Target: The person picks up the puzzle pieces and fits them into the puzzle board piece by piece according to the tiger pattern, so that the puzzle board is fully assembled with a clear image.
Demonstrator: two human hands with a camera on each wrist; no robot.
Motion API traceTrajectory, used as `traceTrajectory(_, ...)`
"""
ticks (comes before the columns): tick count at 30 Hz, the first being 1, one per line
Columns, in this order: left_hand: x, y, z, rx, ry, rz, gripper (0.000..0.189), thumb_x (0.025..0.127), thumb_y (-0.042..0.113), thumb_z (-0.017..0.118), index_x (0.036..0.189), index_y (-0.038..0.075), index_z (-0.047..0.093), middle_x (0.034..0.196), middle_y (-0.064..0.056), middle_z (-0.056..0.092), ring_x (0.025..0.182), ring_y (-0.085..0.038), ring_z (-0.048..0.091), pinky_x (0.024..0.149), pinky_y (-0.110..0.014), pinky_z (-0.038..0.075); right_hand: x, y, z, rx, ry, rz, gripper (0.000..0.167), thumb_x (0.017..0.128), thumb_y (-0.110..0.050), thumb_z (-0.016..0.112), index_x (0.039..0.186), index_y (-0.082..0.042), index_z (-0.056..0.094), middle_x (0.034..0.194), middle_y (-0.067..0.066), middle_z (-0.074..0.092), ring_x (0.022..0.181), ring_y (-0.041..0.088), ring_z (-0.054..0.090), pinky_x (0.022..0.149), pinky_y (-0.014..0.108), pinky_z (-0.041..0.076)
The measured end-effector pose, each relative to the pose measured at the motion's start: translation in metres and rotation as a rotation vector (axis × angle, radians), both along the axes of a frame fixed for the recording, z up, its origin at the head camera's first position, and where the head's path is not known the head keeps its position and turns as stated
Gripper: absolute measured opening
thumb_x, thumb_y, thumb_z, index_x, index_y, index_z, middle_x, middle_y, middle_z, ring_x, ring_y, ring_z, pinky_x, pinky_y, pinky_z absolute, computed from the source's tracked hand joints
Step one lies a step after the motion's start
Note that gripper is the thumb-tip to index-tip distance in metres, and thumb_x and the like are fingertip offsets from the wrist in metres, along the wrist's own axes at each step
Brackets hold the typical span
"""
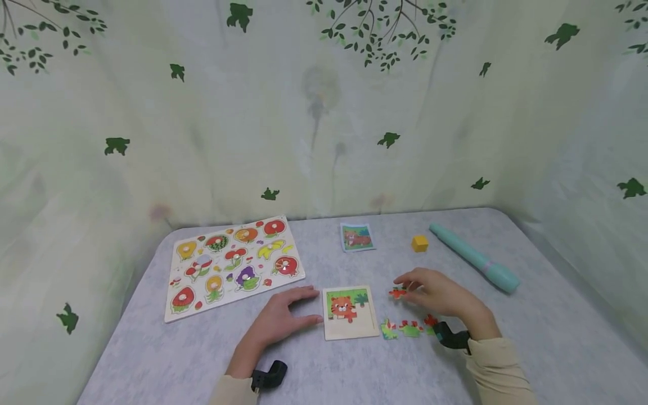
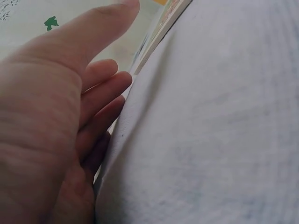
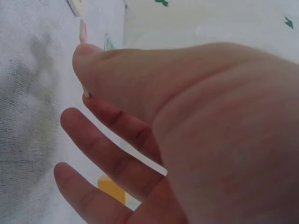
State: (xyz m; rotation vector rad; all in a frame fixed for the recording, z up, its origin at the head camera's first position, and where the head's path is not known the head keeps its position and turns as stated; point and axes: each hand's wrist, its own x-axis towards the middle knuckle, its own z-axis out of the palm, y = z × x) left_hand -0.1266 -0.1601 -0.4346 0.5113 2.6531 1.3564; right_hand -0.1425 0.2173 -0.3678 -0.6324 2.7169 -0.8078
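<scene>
A small wooden jigsaw tray lies flat on the table, partly filled with an orange cat's head on green. Beside its left edge my left hand rests with thumb and fingers spread, holding nothing; in the left wrist view its fingers are loosely extended near the cloth. To the right of the tray, my right hand pinches a red jigsaw piece between thumb and index finger. In the right wrist view that jigsaw piece appears edge-on, while the other fingers stay spread.
Below the right hand lie more green and red jigsaw pieces, one partly hidden by the wrist camera. A fruit puzzle board is at left. Farther back are a picture card, a yellow cube and a teal cylinder.
</scene>
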Motion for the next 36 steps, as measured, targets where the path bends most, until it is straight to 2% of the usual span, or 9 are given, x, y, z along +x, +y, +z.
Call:
traceTrajectory(8,0.002,0.000,-0.004,0.019,0.021,0.007,0.053,0.082,0.046,0.086,0.128,0.024,0.073,0.134,0.008,0.069,0.132,-0.018,0.060,0.113,-0.050,0.047,0.005,-0.004,-0.002,0.007,-0.016,0.013,0.033,0.096,-0.015,0.074,0.128,-0.011,0.070,0.110,-0.005,0.068,0.100,0.016,0.064,0.083,0.031,0.057)
traceTrajectory(17,0.002,0.001,-0.005,0.020,0.037,0.009,0.051,0.083,0.047,0.085,0.127,0.024,0.074,0.134,0.008,0.069,0.131,-0.018,0.061,0.112,-0.050,0.048,0.008,-0.009,-0.005,-0.003,-0.038,0.034,0.032,0.095,-0.018,0.075,0.127,-0.013,0.071,0.111,-0.003,0.067,0.103,0.022,0.067,0.085,0.034,0.058)
traceTrajectory(25,0.000,0.003,-0.009,0.007,0.064,0.000,0.050,0.083,0.045,0.085,0.127,0.025,0.074,0.134,0.007,0.069,0.130,-0.017,0.061,0.111,-0.049,0.049,0.006,-0.011,-0.009,-0.003,-0.035,0.043,0.032,0.095,-0.017,0.076,0.127,-0.013,0.072,0.108,-0.005,0.067,0.099,0.015,0.065,0.083,0.031,0.058)
traceTrajectory(32,-0.002,0.002,-0.007,0.018,0.100,-0.015,0.048,0.084,0.043,0.085,0.127,0.023,0.074,0.134,0.006,0.069,0.131,-0.018,0.061,0.112,-0.047,0.049,0.003,-0.015,-0.008,-0.017,-0.012,0.104,0.033,0.097,-0.020,0.073,0.129,-0.012,0.071,0.109,-0.006,0.067,0.097,0.010,0.063,0.083,0.028,0.057)
traceTrajectory(36,-0.002,0.001,-0.005,0.019,0.094,-0.008,0.049,0.083,0.043,0.086,0.127,0.024,0.074,0.136,0.005,0.068,0.132,-0.019,0.060,0.113,-0.048,0.048,0.001,-0.018,-0.007,-0.033,-0.016,0.108,0.032,0.098,-0.022,0.072,0.129,-0.013,0.071,0.110,-0.005,0.067,0.096,0.008,0.061,0.082,0.027,0.056)
